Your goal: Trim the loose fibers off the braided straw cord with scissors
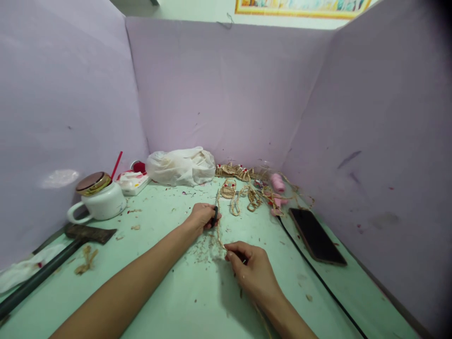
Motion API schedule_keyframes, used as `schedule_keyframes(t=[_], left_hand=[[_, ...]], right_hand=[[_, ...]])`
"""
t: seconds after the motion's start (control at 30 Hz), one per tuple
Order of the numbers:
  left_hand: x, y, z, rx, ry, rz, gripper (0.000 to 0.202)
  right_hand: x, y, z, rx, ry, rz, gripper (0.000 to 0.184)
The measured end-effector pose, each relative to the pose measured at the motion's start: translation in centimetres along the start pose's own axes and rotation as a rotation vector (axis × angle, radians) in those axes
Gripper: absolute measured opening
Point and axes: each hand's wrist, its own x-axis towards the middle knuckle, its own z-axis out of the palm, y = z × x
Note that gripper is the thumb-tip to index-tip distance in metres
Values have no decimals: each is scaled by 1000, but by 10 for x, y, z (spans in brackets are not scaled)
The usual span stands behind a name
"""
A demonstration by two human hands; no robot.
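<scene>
My left hand (204,216) is closed, with a black loop-shaped handle (215,215) at its fingers; the rest of that tool is hidden. A thin tan braided cord (219,234) passes by its fingertips and runs down to my right hand (249,266). The thumb and finger of the right hand pinch this cord, and a strand trails out below the wrist. Something dark shows under the right fingers, too hidden to name. Just beyond the hands lies a round woven piece (228,189) with red and blue beads, beside a looped cord (235,205).
At left stand a white lidded mug (105,202) and a hammer-like tool (90,233). A white plastic bag (181,165) lies at the back. To the right are a pink thread spool (278,182), a phone (318,236) and a black cable (314,270). Purple panels (226,89) enclose three sides.
</scene>
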Motion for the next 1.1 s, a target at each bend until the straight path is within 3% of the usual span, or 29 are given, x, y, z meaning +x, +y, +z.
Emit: schedule_keyframes(t=[0.1, 0.33, 0.57, 0.67, 0.87, 1.1], left_hand=[[-1, 1, 0, -99, -19, 53, 26], [-9, 2, -2, -290, -76, 113, 35], [-15, 2, 0, -407, -110, 159, 35], [-15, 3, 1, -438, -107, 167, 35], [-14, -3, 2, -421, -46, 146, 36], [-9, -9, -1, -388, -7, 146, 36]], right_hand=[[1, -5, -1, 105, -57, 68, 18], [1, -14, -7, 706, -293, 489, 26], [2, -10, -4, 903, -439, 532, 27], [2, -10, 1, 875, -388, 491, 30], [3, -10, 7, 629, -133, 243, 24], [4, -10, 4, 697, -106, 310, 30]])
